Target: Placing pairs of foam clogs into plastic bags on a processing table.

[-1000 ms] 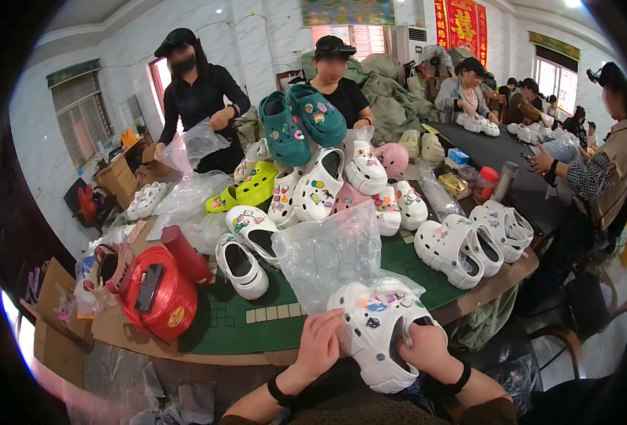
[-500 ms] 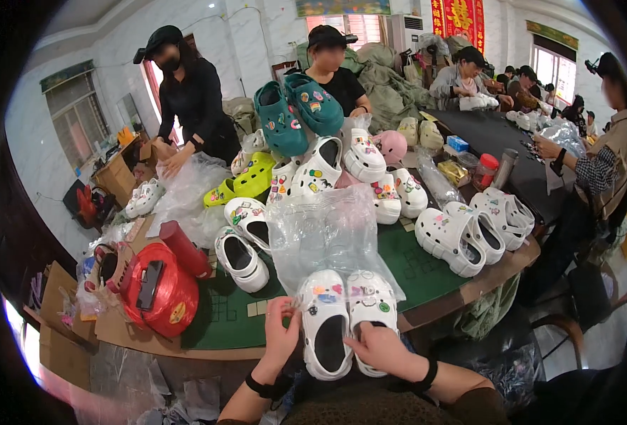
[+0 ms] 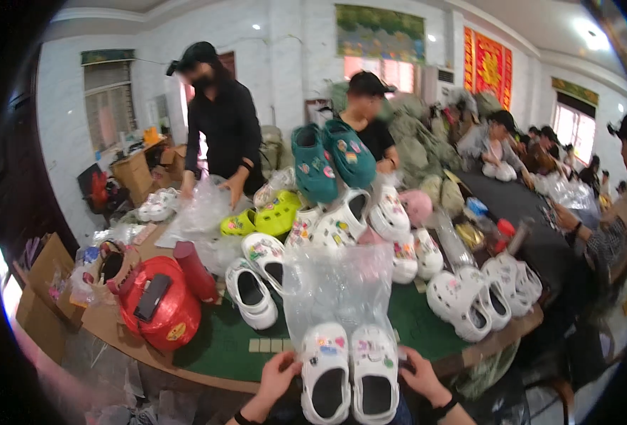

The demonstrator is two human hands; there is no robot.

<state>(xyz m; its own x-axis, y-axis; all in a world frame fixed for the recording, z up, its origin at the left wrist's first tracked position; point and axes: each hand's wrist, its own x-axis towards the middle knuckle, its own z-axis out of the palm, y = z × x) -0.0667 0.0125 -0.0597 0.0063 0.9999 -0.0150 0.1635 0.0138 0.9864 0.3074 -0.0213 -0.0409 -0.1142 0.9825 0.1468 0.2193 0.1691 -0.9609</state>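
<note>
A pair of white clogs with coloured charms lies side by side in front of me, toes pointing away: the left clog [image 3: 326,368] and the right clog [image 3: 374,368]. Their toes meet the mouth of a clear plastic bag [image 3: 336,283], which stretches away across the table; how far in they sit is hard to make out. Beside the left clog, my left hand [image 3: 278,379] is closed, pinching the bag's edge. My right hand [image 3: 424,379] is closed at the right clog's outer side, its fingertips on the opposite edge of the bag.
Behind the bag rise piled clogs, with a teal pair [image 3: 332,161] on top and a lime one [image 3: 279,212]. More white clogs [image 3: 462,301] stand right. At left are a red round bundle [image 3: 159,304] with a phone [image 3: 153,297] and a dark red cylinder [image 3: 196,271]. Co-workers stand across the table.
My right hand has left the right clog's opening and moved to its outer side, at the bag's edge. My left hand stays by the left clog. The head view has tilted up.
</note>
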